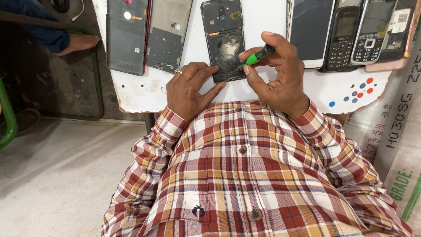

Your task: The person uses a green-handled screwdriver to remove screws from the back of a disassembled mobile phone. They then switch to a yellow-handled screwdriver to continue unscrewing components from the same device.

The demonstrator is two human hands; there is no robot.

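An opened dark phone with its back cover off lies on the white tabletop, near the front edge. My left hand, a ring on one finger, rests flat beside the phone's lower left corner, fingertips touching its edge. My right hand pinches a small screwdriver with a green and black handle; its tip points down at the phone's lower right corner. Both sleeves are red and cream plaid.
A dark back cover and a grey inner frame lie to the left. A touchscreen phone, two keypad phones and more handsets lie right. Another person's bare foot is on the floor at the far left. A printed sack hangs right.
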